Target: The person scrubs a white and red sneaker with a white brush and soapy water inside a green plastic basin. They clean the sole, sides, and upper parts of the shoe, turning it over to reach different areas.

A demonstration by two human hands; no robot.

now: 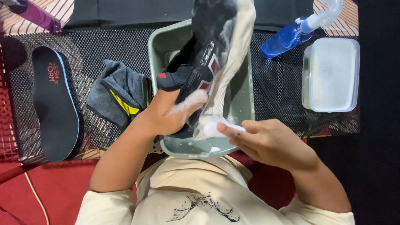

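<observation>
Left hand closed around the heel end of a black shoe, thumb across the side, fingers wrapped behind and mostly hidden; suds on the thumb. Shoe is held tilted, sole turned toward the right hand, toe pointing up and away from the person, out past the top edge of the view. Its pale sole is covered in foam. The shoe hangs over a grey-green basin that sits directly under both hands; whether the heel touches the basin floor, cannot tell.

Right hand curled shut on a small white brush, only its foamy white end shows past the fingertips, the rest hidden in the fist. That end meets the sole near the heel, just beside the left thumb. The right hand is over the near rim of the basin.

Left of the left hand: a crumpled grey cloth with a yellow stripe, touching the basin's outer wall. Further left, well apart from the hand, a black insole with a blue edge lies flat on a dark mesh mat.

Beyond the right hand, on the far side of the basin: a blue spray bottle lying on its side with a clear trigger head. Just beside it, a clear plastic tub with something whitish inside.

Person wears a cream shirt with a dark print.
</observation>
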